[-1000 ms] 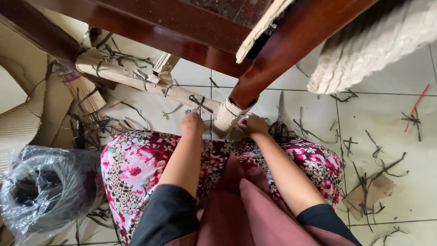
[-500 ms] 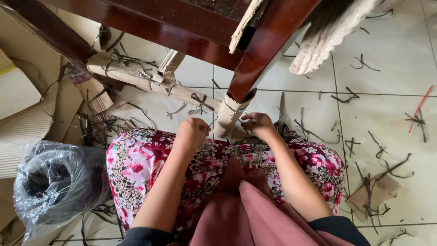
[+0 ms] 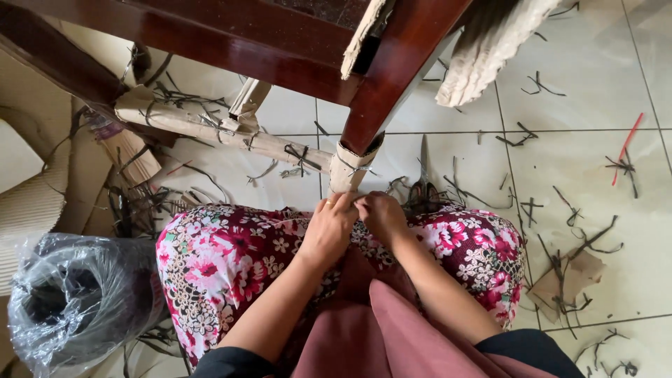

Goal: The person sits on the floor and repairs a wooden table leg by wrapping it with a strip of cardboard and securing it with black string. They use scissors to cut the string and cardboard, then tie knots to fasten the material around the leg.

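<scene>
Two hands of yours meet at the bottom of the wooden chair leg, where a cardboard wrap goes around its foot. Your left hand has its fingers curled against the lower edge of this wrap, with a ring visible on one finger, and your right hand presses just beside it, so the fingertips of both come together at the same place. I cannot tell if they pinch the thin dark tie or only the cardboard. Both hands rest over your knees in the flowered trousers.

Beyond your hands, a second leg wrapped in cardboard lies across the tiled floor, bound with dark ties. Just past your right hand, scissors lie on the floor. Many cut dark tie scraps lie scattered to the right of that hand. Well to the left of your left hand sits a coil of dark wire in a clear plastic bag, with corrugated cardboard sheets behind it.
</scene>
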